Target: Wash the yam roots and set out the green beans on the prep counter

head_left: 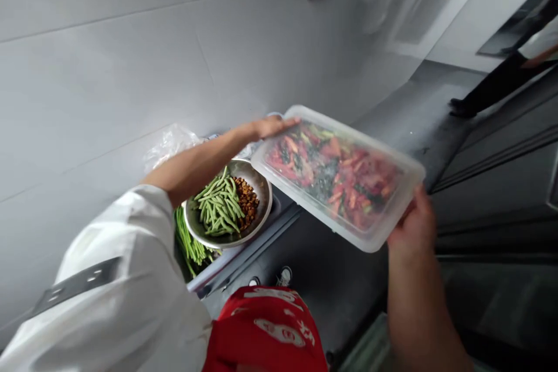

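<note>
Between both hands hangs a clear plastic food container (331, 177) with its lid on, tilted down to the right. Red and green cut pieces, like peppers, show blurred through the lid. My left hand (276, 126) grips its far left end, fingers lying along the rim. At the right end my right hand (414, 218) is closed around the corner, its fingers partly hidden beneath. Below my left forearm sits a steel bowl (264, 189), holding green beans (218, 203) and small brown chopped pieces (247, 202).
Long green stalks (192, 247) lie beside the bowl on a low surface, near a clear plastic bag (170, 145). A grey wall (108, 81) runs along the left. Dark cabinets (501, 186) flank the right. Another person's legs (488, 87) show at the far right.
</note>
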`<state>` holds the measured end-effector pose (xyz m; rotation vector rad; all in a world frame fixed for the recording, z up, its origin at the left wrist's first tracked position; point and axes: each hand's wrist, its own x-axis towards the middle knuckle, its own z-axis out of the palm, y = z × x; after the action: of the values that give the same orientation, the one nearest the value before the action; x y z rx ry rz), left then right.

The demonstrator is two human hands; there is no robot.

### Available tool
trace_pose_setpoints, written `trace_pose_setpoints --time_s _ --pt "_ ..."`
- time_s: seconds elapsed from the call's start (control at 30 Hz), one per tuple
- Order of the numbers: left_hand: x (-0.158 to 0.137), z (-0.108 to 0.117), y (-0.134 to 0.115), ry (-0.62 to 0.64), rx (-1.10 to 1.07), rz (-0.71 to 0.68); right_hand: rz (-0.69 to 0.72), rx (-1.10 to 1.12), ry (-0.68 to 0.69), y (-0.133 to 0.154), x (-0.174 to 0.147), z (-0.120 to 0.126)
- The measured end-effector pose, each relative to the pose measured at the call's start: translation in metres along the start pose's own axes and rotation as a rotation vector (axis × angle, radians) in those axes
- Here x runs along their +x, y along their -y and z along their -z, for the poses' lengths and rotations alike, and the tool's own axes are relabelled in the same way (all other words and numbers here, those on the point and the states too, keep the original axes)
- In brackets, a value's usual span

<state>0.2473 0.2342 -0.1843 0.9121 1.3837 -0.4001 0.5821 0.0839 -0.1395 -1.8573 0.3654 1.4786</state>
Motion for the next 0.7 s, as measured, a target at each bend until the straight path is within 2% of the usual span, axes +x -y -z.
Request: trace_pose_setpoints --time_s 0.07,0.1,0.17,0.23,0.3,0.37,0.43,0.5,0.6,0.67,0.7 --pt "-0.042 0.06 -0.005 -0.166 -0.049 0.032 0.018 0.037 0.19 0.015 -0.015 -0.053" --pt "-0.066 0.088 -0.007 -0.266 -0.03 0.055 -0.006 0.041 0.262 0.014 -0.027 -0.077" --pt "-0.112 0.132 -0.005 -0.431 0.063 0.115 -0.099 0.024 0.38 -0.007 -0.055 -0.113" --pt "-0.145 0.159 0.009 -0.507 0.168 0.203 -0.22 -0.018 0.483 -0.042 -0.079 -0.13" --pt "-0.161 0.169 0.035 -0.503 0.229 0.301 -0.327 -0.069 0.544 -0.08 -0.095 -0.131" --pt "-0.162 0.166 0.068 -0.427 0.205 0.367 -0.413 -0.148 0.539 -0.11 -0.104 -0.123" --pt "-0.152 0.155 0.098 -0.288 0.168 0.393 -0.483 -0.306 0.502 -0.127 -0.107 -0.111" --pt "-0.139 0.142 0.121 -0.151 0.183 0.398 -0.496 -0.564 0.477 -0.131 -0.108 -0.097" --pt "-0.126 0.132 0.144 -0.055 0.212 0.358 -0.316 -0.977 0.407 -0.12 -0.106 -0.072" --pt "-0.126 0.139 0.162 -0.083 0.151 0.288 -0.14 -1.055 0.282 -0.111 -0.106 -0.055" --pt "-0.129 0.147 0.174 -0.137 0.105 0.251 -0.07 -1.031 0.199 -0.11 -0.107 -0.046"
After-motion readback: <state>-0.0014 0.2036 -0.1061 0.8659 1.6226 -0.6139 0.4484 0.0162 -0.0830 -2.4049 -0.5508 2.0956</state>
